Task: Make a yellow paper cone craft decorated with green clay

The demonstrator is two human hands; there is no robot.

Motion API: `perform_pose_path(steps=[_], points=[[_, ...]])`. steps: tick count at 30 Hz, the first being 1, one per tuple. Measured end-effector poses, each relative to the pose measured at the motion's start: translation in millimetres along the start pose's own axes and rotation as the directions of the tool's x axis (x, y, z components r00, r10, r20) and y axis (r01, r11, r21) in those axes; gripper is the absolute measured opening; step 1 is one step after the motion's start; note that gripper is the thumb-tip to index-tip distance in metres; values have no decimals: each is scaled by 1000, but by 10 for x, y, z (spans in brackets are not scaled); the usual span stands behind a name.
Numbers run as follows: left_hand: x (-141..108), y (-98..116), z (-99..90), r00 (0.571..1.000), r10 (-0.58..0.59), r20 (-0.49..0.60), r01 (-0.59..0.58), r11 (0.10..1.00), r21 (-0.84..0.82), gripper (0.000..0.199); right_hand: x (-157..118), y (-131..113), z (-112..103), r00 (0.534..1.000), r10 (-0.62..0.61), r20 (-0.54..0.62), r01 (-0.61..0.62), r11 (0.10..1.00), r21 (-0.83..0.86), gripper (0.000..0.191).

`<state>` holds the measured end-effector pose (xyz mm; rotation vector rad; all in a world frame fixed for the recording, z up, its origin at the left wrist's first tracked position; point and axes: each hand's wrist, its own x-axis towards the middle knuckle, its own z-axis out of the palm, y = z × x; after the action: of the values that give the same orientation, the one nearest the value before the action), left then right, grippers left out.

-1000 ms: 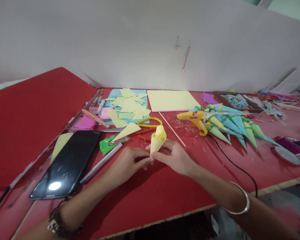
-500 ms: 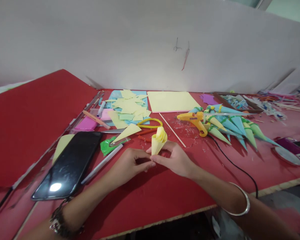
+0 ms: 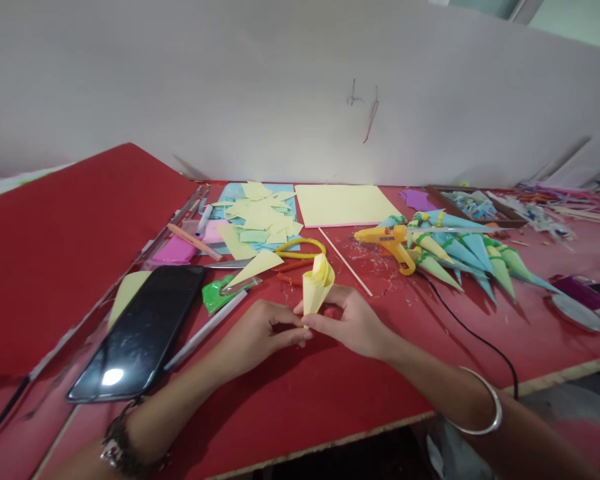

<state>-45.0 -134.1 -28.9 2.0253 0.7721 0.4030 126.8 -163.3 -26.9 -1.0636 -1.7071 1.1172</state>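
Left of the yellow glue gun (image 3: 383, 235) and nearer the wearer, the head view shows a yellow paper cone (image 3: 314, 290), tip down, pinched in the right hand (image 3: 357, 323). The left hand (image 3: 260, 333) has its fingertips by the tip; whether they grip it cannot be told. Shaping the cone seems the step in hand; the next move likely calls for a firm pinch, lest it unroll. Other paper cones (image 3: 465, 252) lie right of the glue gun.

The cone (image 3: 316, 288) is matt paper — the phone (image 3: 137, 333) glossy, the glue gun (image 3: 387, 237) plastic, the bangle (image 3: 498, 408) shiny metal.
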Motion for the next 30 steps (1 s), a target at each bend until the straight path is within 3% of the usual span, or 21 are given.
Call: perform_pose_path(steps=[12, 25, 30], points=[[-11, -16, 12, 998, 43, -51, -43, 999, 5, 23, -7, 1, -3, 999, -16, -31, 16, 1000, -3, 13], [0, -41, 25, 997, 80, -2, -80, 996, 29, 29, -9, -18, 2, 1000, -29, 10, 29, 1000, 3, 17], [-2, 13, 18, 994, 26, -105, -28, 1000, -12, 23, -10, -2, 1, 1000, -31, 1, 31, 999, -8, 13]])
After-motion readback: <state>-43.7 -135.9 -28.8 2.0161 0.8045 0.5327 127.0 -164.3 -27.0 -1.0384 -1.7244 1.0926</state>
